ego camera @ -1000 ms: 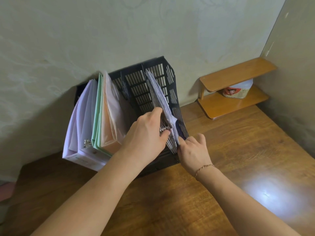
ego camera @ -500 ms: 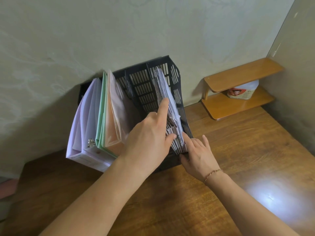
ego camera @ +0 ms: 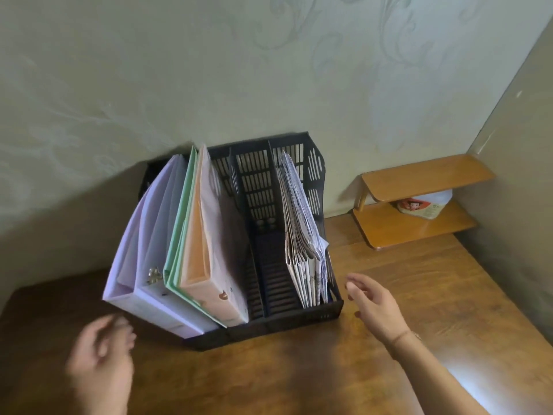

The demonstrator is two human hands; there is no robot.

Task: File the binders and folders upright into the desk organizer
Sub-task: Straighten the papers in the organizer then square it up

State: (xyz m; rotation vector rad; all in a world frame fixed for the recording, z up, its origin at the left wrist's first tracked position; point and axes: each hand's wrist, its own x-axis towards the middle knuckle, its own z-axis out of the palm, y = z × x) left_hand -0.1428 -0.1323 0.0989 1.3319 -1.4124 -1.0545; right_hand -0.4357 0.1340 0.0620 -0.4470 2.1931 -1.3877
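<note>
Black plastic formed the desk organizer, which stood on the wooden counter with its slotted back against the wall.

Head view, filed items: a lilac ring binder stood in the left-most slot, tilted left at the top, its metal ring clasp visible. Just beside it, touching, were a green folder and an orange folder, both leaning the same way. The slot to the right of the orange folder showed only bare ribbed floor. A bundle of white paper folders stood in the right-most slot, leaning against the right side wall.

Head view, hands: the left hand was low at the left, blurred, hovering over the counter in front of the binder's lower corner. Its grip looked loosely curled and held nothing; contact with the binder could not be determined. The right hand was beside the organizer's front right corner, apart from it, fingers relaxed and spread, holding nothing. A thin bracelet circled the right wrist.

Head view, surroundings: a small two-tier wooden shelf sat in the right corner, with a white printed container on its lower tier.
</note>
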